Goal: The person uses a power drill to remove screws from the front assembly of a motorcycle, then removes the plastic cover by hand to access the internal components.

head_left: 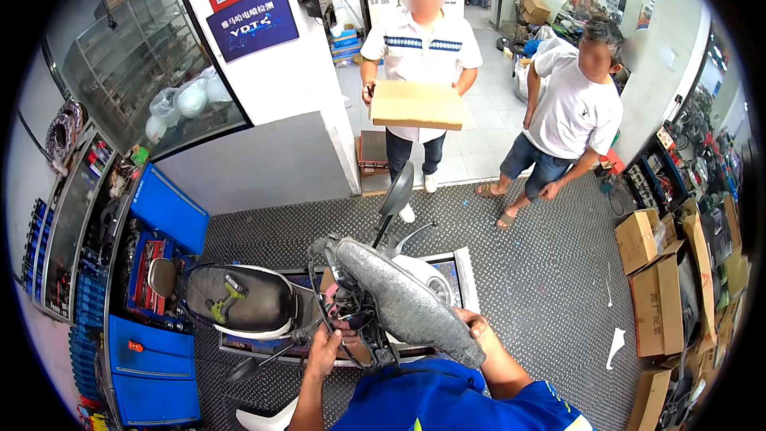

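Observation:
A scooter stands before me, its black seat (239, 301) to the left and its front opened to bare wiring (349, 297). A long, dusty grey panel (407, 291) slants across the scooter's front. My right hand (472, 323) is closed on the panel's right end, thumb on top. My left hand (325, 351) is closed at the dark rim beside the wiring; its fingertips reach inside, and what they grip is partly hidden. A green cordless drill (230, 297) lies on the seat. One mirror (396, 191) rises beyond the panel, another mirror (242, 371) sits at the near side.
Two people stand opposite; one holds a flat cardboard box (419, 104). Blue tool cabinets (152, 351) line the left, with an orange-handled screwdriver (136, 345) on top. Cardboard cartons (658, 303) stack at right. White pieces lie on the textured floor (550, 271).

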`<state>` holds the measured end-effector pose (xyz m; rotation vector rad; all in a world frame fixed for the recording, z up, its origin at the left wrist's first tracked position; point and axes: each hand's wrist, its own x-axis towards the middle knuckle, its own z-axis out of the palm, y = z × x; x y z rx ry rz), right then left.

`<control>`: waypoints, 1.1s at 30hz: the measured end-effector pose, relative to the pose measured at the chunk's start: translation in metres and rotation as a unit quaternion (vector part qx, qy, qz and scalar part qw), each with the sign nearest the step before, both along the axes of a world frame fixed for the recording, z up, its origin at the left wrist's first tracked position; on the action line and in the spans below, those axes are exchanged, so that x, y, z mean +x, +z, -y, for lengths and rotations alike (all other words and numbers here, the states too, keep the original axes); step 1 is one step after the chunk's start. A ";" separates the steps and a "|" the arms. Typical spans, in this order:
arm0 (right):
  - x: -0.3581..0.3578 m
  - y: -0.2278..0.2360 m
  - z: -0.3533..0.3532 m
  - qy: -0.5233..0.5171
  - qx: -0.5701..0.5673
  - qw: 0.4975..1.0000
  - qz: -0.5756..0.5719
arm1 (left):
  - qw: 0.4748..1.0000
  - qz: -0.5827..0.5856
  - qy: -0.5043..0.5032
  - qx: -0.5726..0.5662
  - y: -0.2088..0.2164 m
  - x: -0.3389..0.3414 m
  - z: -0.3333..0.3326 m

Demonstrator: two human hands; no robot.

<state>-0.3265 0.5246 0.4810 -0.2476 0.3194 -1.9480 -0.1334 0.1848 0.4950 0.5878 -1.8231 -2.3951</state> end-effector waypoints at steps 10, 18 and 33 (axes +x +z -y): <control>0.000 -0.013 0.008 0.051 -0.025 0.998 -0.003 | 0.990 0.066 0.077 -0.100 0.002 0.001 -0.005; -0.002 -0.017 0.000 0.081 -0.046 0.996 -0.007 | 0.910 0.136 0.141 -0.365 -0.004 0.005 -0.001; 0.005 -0.012 -0.001 0.049 -0.009 0.997 -0.061 | 0.802 0.223 0.147 -0.535 0.044 0.001 -0.032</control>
